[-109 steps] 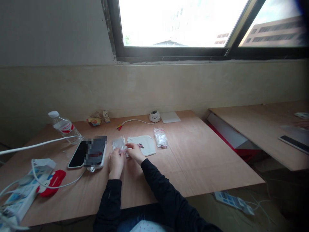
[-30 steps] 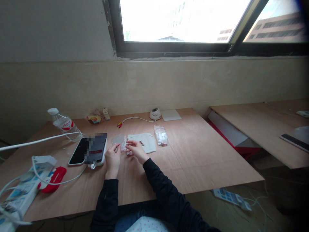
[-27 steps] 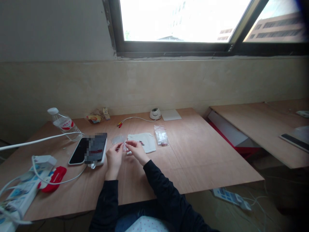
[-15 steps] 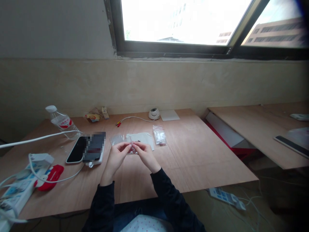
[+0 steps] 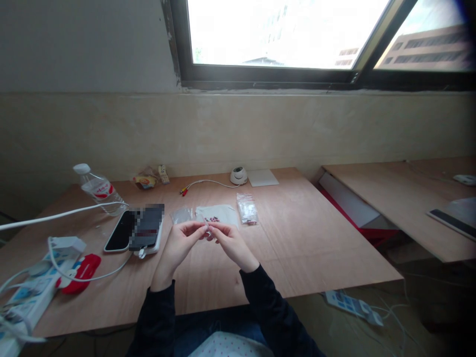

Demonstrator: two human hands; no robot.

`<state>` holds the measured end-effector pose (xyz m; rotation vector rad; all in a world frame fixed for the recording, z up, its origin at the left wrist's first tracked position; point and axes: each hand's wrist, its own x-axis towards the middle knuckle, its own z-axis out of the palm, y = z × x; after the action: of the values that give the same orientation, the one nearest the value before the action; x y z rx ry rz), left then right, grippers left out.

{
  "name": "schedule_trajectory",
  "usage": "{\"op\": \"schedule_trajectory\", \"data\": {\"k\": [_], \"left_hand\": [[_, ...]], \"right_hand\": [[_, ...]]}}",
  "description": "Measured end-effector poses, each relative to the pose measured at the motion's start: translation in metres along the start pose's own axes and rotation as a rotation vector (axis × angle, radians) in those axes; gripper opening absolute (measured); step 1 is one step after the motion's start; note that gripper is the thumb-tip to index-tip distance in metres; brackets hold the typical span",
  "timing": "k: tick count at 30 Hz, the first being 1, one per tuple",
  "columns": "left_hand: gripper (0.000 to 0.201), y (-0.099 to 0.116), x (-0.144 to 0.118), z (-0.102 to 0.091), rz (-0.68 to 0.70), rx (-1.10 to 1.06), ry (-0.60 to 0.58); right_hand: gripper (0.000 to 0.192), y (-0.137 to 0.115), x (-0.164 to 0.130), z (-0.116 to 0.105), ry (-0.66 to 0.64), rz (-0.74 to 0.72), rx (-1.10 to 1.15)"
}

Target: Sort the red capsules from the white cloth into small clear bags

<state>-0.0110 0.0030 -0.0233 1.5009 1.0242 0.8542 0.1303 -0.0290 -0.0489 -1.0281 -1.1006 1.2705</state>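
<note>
While raised above the table [image 5: 297,238], left hand [image 5: 178,244] and right hand [image 5: 231,243] meet fingertip to fingertip, both pinched closed on a small clear bag [image 5: 207,229] between them.

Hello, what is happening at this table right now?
A person in dark sleeves sits at a plywood table. The left hand and right hand meet above it, pinching a tiny item between the fingertips; what it is cannot be told. Behind the hands lie a white cloth with small red pieces, a small clear plastic bag and two dark phones.
</note>
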Motion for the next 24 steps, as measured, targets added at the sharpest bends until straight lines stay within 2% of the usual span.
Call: {"op": "schedule_trajectory", "data": {"k": [5, 12, 24], "left_hand": [[0.021, 0.005, -0.003, 0.0, 0.004, -0.032, -0.028], [0.02, 0.009, -0.003, 0.001, 0.024, -0.057, -0.017], [0.022, 0.018, -0.009, -0.001, -0.021, -0.11, -0.112]], "right_hand": [[0.026, -0.002, -0.005, -0.004, -0.084, 0.003, -0.003], [0.028, 0.0, -0.01, -0.004, 0.01, -0.008, 0.054], [0.021, -0.021, -0.016, -0.004, 0.03, -0.047, 0.062]]}}
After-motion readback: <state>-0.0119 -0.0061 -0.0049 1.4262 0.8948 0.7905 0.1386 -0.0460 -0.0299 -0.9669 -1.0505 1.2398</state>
